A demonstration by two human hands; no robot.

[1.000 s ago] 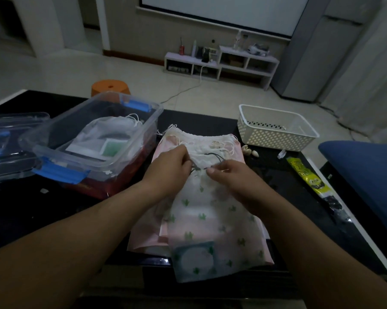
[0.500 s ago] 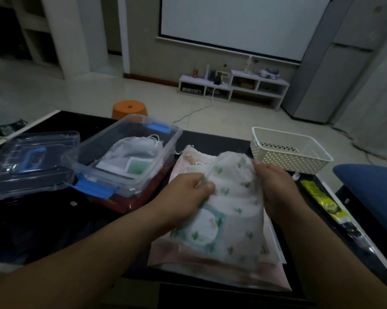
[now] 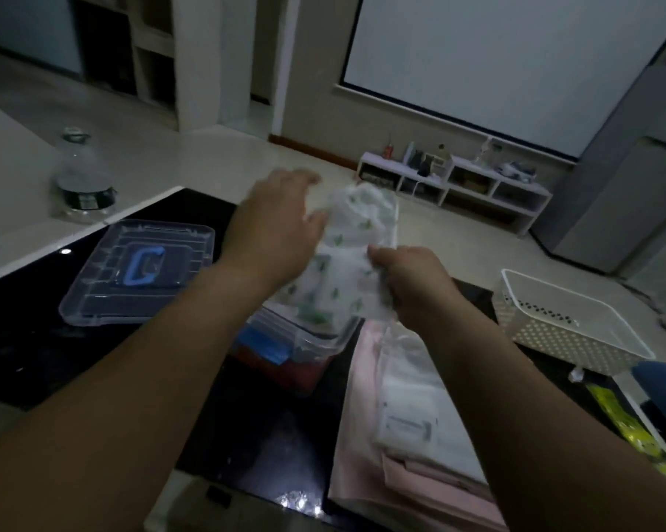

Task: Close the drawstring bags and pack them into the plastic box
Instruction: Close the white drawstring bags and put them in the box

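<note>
A white drawstring bag with green cactus print hangs over the clear plastic box, which is mostly hidden behind my arms and the bag. My right hand grips the bag's near edge. My left hand is at the bag's left side with its fingers spread; the view is blurred and I cannot tell whether it holds the cloth. A stack of pink and white drawstring bags lies on the black table to the right of the box.
The box's clear lid with a blue handle lies to the left. A white perforated basket stands at the right, a yellow packet near it. A water bottle stands on the pale surface at far left.
Both hands lifted the cactus bag off the stack and carried it left, over the plastic box. The camera view swung left and up.
</note>
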